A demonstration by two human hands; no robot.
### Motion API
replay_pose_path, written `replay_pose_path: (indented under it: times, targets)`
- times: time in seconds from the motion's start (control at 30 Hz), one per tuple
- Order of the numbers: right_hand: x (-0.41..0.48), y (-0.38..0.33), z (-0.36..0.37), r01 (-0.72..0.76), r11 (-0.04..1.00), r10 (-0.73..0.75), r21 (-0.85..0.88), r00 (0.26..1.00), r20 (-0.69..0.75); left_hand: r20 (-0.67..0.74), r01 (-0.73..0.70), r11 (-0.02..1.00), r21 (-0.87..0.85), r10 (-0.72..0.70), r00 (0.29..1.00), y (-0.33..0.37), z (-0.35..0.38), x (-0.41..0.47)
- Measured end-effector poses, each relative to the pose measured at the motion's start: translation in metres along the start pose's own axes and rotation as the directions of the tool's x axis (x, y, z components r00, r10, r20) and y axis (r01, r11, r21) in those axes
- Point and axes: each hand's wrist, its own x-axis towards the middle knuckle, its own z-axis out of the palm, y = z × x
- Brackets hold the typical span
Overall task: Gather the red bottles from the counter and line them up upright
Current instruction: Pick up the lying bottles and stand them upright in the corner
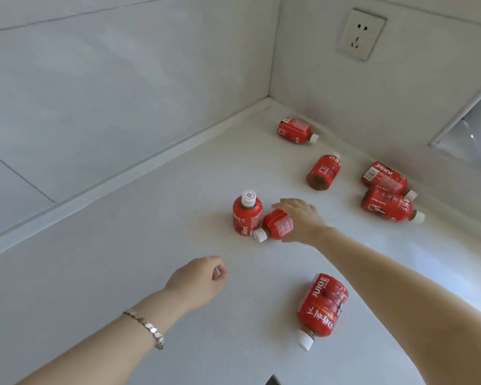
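Fingers of the right hand (300, 219) wrap over the body of a red juice bottle (275, 226), which lies tilted with its white cap (260, 235) pointing toward the person and low to the white counter (122, 259). The grip sits on the fat end of the bottle, probably so a turn of the wrist can swing the cap up and set the base down. Just beside it, touching or nearly so, stands the one upright bottle (246, 215), cap on top; the held bottle is likely meant to go next to it as the second in the row. The left hand (199, 282) hovers empty over the counter, fingers curled loosely inward and clamped on nothing (a bracelet (146, 326) circles its wrist).

Five more bottles lie on their sides: one nearest the person (321, 307), one by the back wall (296, 130), one with its base toward the camera (324, 172), and a touching pair at the right (386, 190). Nothing blocks the reach to any, though the upright bottle is close enough to be knocked. A wall socket (363, 34) sits above the corner.
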Motion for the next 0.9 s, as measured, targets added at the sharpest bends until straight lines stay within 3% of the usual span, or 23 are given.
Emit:
replay_pose_path:
  times: [0.1, 0.23, 0.33, 0.47, 0.53, 0.67, 0.9]
  targets:
    - [0.030, 0.003, 0.017, 0.119, 0.977, -0.107, -0.174, 0.991, 0.077, -0.012, 0.025, 0.999, -0.025, -0.026, 1.000, 0.002, -0.002, 0.020]
    - [0.044, 0.011, 0.030, 0.203, 0.947, -0.216, -0.247, 0.976, -0.026, -0.024, 0.073, 0.990, -0.117, -0.076, 0.997, 0.008, -0.008, 0.041]
    - [0.037, 0.018, 0.026, 0.194, 0.973, -0.206, -0.122, 0.974, -0.095, -0.056, 0.083, 0.984, -0.158, -0.093, 0.994, 0.015, -0.014, 0.054]
    - [0.007, 0.028, 0.009, 0.070, 0.961, -0.025, 0.267, 0.986, -0.167, -0.236, 0.013, 0.993, -0.117, -0.040, 0.971, 0.046, -0.029, 0.081]
    - [-0.004, 0.029, 0.006, 0.019, 0.927, 0.049, 0.375, 0.984, -0.171, -0.289, -0.003, 0.994, -0.108, -0.029, 0.957, 0.062, -0.035, 0.099]
    - [-0.018, 0.035, 0.003, -0.038, 0.886, 0.126, 0.462, 0.979, -0.161, -0.245, 0.031, 0.998, 0.054, -0.016, 0.969, 0.082, -0.031, 0.131]
    - [-0.041, 0.024, 0.002, -0.032, 0.879, 0.111, 0.476, 0.984, -0.138, -0.325, 0.003, 0.997, -0.078, -0.028, 0.945, 0.052, -0.019, 0.087]
